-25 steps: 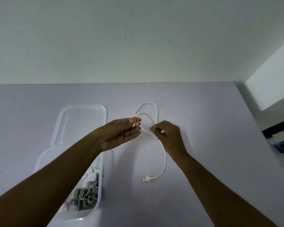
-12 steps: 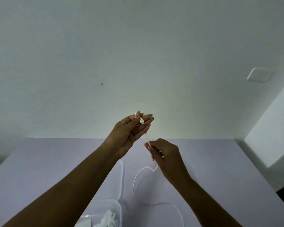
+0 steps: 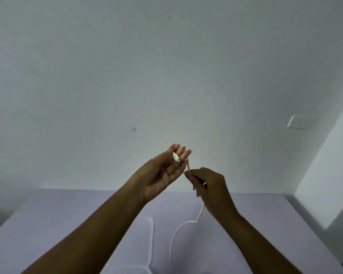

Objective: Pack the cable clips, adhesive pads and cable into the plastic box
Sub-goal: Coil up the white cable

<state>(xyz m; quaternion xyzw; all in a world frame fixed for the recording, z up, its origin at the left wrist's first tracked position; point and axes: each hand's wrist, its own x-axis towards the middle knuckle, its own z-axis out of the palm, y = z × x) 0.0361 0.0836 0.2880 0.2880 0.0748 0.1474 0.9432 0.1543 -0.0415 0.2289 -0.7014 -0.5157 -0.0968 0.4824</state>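
Since a second ago both hands are lifting off the table [image 3: 48,224], the cable [image 3: 172,244] is rising with them, and the clips in the box are dropping out of view.

Item 1, left hand [image 3: 162,175]: I am holding it raised at centre view, palm turned towards me, forearm slanting up from seven o'clock. Fingers are standing nearly straight; the thumb is pressing the cable's white connector [image 3: 176,156] against them.

Item 2, right hand [image 3: 209,186]: I am keeping it just beside the left, at its four o'clock, back of the hand facing the camera, forearm coming in from five o'clock. Thumb and forefinger are pinching the cable narrowly; the other fingers are curling under.

Item 3, cable: white. One end is sitting in my left hand. Between the hands only a short piece is showing, above the right fingertips. Below the right hand it is hanging towards six o'clock and curving in a loop on the table.

Item 4, clear lid [image 3: 152,240]: its rim is lying on the table at nine o'clock of the loop, apart from it.

Item 5, switch plate [image 3: 299,122]: sitting on the pale wall at three o'clock.
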